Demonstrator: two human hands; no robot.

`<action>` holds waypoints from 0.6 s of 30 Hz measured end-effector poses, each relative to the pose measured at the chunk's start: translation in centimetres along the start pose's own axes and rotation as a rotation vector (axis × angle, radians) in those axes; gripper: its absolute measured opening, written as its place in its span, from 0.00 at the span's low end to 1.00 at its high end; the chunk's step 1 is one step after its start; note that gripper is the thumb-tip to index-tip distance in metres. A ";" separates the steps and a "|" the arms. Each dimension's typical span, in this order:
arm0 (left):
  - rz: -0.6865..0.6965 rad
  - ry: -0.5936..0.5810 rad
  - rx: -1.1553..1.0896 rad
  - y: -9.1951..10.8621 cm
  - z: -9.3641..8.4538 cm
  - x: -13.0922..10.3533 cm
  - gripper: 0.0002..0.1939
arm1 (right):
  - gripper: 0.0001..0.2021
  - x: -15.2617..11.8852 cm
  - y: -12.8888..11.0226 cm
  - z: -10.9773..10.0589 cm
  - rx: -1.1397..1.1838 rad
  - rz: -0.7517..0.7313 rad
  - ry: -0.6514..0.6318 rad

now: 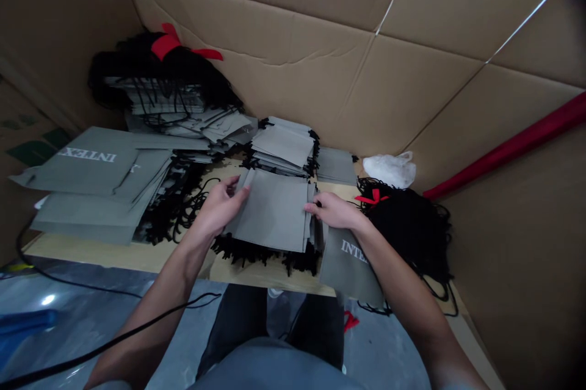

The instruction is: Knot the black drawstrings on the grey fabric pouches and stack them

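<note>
A stack of flat grey bags (273, 210) with black cord ends poking out lies at the table's front edge, in front of my body. My left hand (224, 205) grips its left edge, thumb on top and fingers curled at the side. On the right edge, my right hand (336, 210) is closed with thumb and fingertips against the bags. Just behind is another stack of grey bags (286, 144), also fringed with black cord. A grey bag printed with white letters (350, 268) lies partly under my right forearm.
Large grey printed bags (101, 164) are piled at the left, below a bundle of black cords with a red tie (167, 45). At right are a black cord bundle (407, 231) and a clear plastic bag (389, 169). Cardboard walls (297, 30) enclose the table.
</note>
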State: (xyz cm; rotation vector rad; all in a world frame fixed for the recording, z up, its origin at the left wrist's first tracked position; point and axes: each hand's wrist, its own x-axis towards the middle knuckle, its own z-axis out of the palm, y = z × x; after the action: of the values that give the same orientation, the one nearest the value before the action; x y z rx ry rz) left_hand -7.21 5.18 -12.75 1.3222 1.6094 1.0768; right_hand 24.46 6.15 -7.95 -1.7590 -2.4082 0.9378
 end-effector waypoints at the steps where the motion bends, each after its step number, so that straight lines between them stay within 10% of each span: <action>1: 0.006 -0.006 -0.025 0.0 0.0 -0.1 0.23 | 0.19 0.1 0.0 0.0 0.002 -0.005 -0.006; 18: 0.122 -0.115 -0.121 -0.6 0.2 1.2 0.35 | 0.23 0.0 0.0 -0.1 -0.003 -0.057 0.086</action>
State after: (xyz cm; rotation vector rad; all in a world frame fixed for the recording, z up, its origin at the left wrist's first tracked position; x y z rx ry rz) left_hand -7.41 6.35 -13.46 1.3895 1.3736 1.1310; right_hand 24.48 6.19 -7.81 -1.6849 -2.3949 0.8351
